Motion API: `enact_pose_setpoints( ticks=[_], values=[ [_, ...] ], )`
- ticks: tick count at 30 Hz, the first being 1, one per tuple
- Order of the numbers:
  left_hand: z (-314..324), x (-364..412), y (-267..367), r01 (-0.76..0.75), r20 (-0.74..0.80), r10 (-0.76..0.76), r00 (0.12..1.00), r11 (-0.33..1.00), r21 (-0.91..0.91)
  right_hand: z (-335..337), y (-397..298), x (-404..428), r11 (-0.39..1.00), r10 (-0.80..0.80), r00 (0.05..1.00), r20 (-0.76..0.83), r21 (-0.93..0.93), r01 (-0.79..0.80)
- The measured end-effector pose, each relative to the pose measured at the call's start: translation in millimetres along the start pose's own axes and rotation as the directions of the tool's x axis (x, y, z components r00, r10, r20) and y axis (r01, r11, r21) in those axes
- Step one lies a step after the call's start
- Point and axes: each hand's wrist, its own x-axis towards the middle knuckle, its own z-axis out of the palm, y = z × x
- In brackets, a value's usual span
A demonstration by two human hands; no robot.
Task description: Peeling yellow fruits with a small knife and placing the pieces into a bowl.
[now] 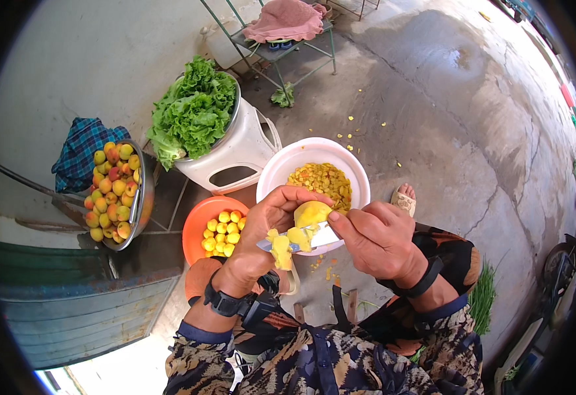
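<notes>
My left hand grips a yellow peach, peeled over the part that shows. In my right hand is a knife, its blade lying against the underside of the fruit and pointing left. Several yellow slices cling to the blade near its tip. Beneath both hands stands a white basin, partly filled with small yellow-orange peelings or cut pieces. An orange basin to the left holds several yellow fruits. The knife's handle is hidden inside my right hand.
Left, a metal bowl is heaped with unpeeled peaches. Leaf lettuce fills a bowl on a white plastic stool. A metal-framed chair carries a pink cloth. Fruit scraps dot the concrete floor; green stalks lie right.
</notes>
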Motion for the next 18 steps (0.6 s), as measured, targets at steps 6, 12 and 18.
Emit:
enact_pose_setpoints(
  ticks=[6, 12, 18],
  values=[
    [-3, -2, 7, 0.123, -0.098, -0.108, 0.989, 0.979, 0.163, 1, 7, -4, 0.998, 0.006, 0.999, 0.043, -0.065, -0.003],
    [-9, -8, -1, 0.186, -0.155, -0.173, 0.973, 0.98, 0.076, 3, 20, -6, 0.968, 0.229, 0.973, -0.012, -0.103, -0.229],
    [-8, -7, -4, 0.112, -0.176, -0.177, 0.968, 0.939, -0.326, 1, 11, 1, 0.951, 0.309, 0.95, -0.053, 0.025, -0.308]
  ],
)
